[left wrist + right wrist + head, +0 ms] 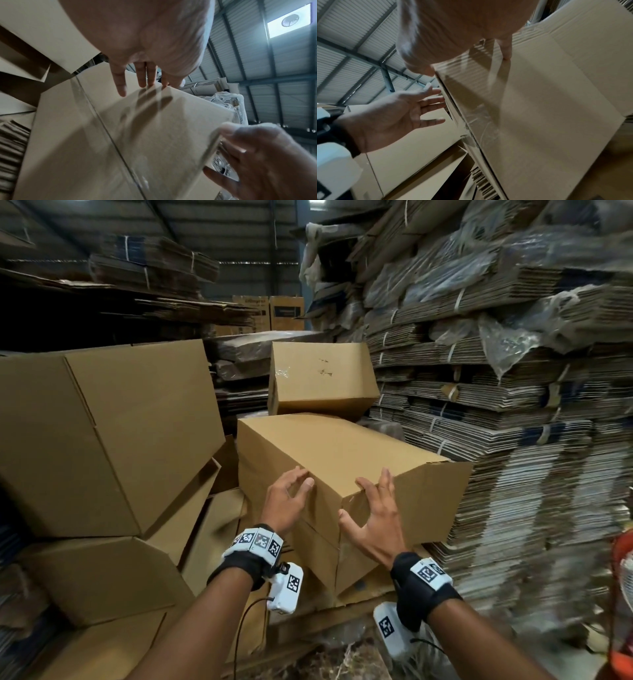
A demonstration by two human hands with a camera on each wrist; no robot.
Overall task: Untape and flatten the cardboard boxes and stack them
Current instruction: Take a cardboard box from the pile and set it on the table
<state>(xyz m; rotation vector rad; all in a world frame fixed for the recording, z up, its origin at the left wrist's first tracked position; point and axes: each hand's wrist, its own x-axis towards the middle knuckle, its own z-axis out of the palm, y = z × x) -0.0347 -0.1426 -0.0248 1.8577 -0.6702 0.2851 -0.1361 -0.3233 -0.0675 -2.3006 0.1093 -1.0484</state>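
A brown cardboard box [342, 453] lies tilted in the middle of the pile, its near end toward me. Clear tape [109, 135] runs along the seam of that end and shows as a wrinkled strip of tape [481, 121] in the right wrist view. My left hand [291, 498] is spread with straight fingers [145, 77] at the box's near left top edge, close to the card. My right hand [373, 518] is spread over the near corner, one fingertip [506, 54] touching the end face. Neither hand holds anything.
A large brown box [113, 433] leans at the left and a smaller one [322, 374] sits behind the middle box. Tall stacks of tied flattened cardboard [513, 405] wall the right side. More folded boxes [102, 577] lie low on the left.
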